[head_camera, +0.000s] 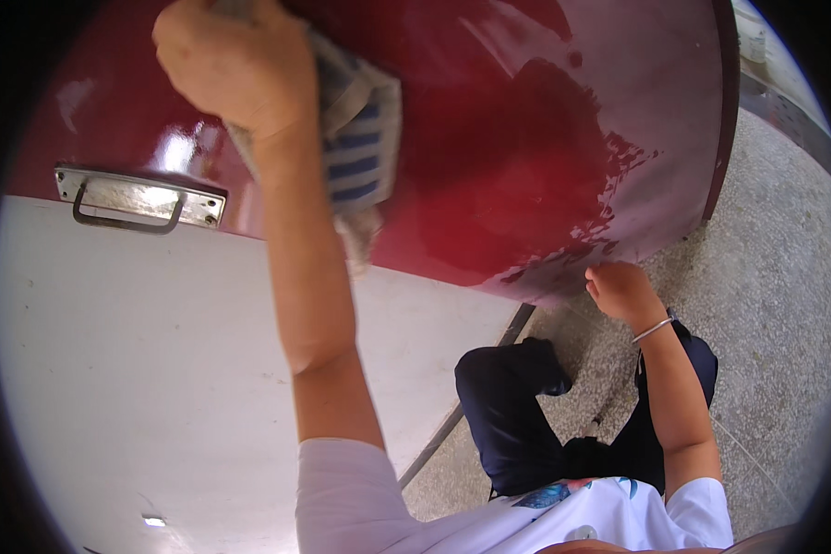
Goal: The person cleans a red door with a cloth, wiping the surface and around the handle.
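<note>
A glossy red door [457,173] fills the upper part of the view, with a wet-looking, uneven darker patch towards its right side. My left hand [239,69] is clenched around a cloth with blue stripes [360,149], held at the red surface. Part of the cloth is hidden behind that hand and forearm, and its lower corner hangs loose and blurred. My right hand [622,294], with a bangle [654,329] at the wrist, is loosely curled near the door's lower right edge. Nothing shows in it, and I cannot tell whether it touches the door.
A metal pull handle [138,201] on a plate juts out at left. Below it spreads a pale panel [145,332] with a dark edge strip [433,443]. Speckled terrazzo floor [775,277] lies at right. My bent legs [505,415] in dark trousers are below the door.
</note>
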Demonstrator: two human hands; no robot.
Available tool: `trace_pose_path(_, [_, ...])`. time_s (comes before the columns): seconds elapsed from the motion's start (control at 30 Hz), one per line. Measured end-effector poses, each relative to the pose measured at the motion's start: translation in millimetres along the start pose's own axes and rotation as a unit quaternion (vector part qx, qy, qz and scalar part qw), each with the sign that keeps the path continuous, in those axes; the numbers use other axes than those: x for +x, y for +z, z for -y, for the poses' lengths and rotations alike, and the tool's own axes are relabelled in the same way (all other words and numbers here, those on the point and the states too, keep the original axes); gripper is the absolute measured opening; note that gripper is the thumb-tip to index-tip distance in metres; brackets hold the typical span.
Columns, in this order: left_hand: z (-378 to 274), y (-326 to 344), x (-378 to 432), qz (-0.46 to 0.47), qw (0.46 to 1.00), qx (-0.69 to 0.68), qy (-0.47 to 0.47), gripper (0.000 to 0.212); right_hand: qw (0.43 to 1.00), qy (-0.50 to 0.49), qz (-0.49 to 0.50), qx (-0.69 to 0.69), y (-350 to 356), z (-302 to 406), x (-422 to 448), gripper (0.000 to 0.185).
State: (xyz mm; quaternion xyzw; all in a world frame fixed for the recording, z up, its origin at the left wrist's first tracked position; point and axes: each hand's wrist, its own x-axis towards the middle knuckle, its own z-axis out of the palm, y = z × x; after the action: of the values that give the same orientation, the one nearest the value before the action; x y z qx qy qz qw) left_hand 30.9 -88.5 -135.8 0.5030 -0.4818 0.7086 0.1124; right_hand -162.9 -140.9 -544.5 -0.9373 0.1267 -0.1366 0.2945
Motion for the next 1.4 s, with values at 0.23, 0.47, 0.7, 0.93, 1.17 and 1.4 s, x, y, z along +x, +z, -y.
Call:
trace_pose_path(0.23, [-123, -4, -132, 0.219, 0.97, -0.058, 0.087, 0.026, 1.0, -0.01, 0.012, 0.005, 5, -3, 5, 0.014])
trace_pose_path(0.47, [-183, -40, -236, 0.369, 0.887, -0.272, 0.047, 0.013, 0.999, 0.014, 0.015, -0.033, -2, -19, -1, 0.015])
trace_pose_path(0.7, [-204, -109, -260, 0.569, 0.607, -0.398, -0.386, 0.014, 0.998, 0.036, 0.058, 0.01, -23, 1, 7, 0.033])
trace_pose_path(0.93, [-215, -145, -275, 0.529, 0.521, -0.454, -0.492, 0.023, 0.993, 0.003, 0.104, 0.045, -13, -1, 14, 0.019])
trace_pose_path(1.17, [-191, -157, -375, 0.485, 0.314, -0.517, -0.632, 0.034, 0.928, 0.051, 0.096, 0.356, -53, 31, 31, 0.014])
trace_pose_path(1.4, [-212, -166, -433, 0.655, 0.272, -0.552, -0.438, 0.038, 0.811, 0.04, -0.251, 0.527, -77, 44, 27, 0.018])
